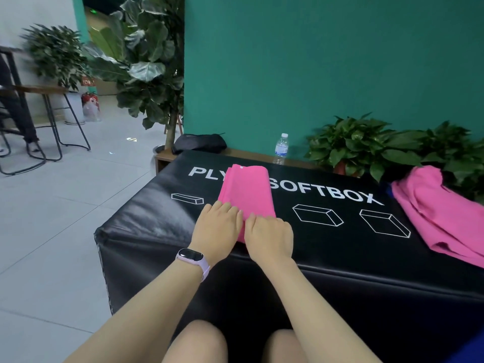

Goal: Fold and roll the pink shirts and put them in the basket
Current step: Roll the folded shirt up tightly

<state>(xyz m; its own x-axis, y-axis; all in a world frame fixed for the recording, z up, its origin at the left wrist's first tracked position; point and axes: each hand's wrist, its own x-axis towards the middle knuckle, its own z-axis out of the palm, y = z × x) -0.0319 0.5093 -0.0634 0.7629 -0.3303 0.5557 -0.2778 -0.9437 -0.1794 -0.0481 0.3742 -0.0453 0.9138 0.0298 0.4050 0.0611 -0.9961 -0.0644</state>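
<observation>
Pink shirt (246, 189) folded narrow (smooth), both hands' fingers (225, 206) curled gripping near end

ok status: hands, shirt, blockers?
Left hand and right hand curled on near end of folded pink shirt. Second shirt unfolded, right. No basket visible.

"PLY… SOFTBOX" on black box (327, 231)
</observation>
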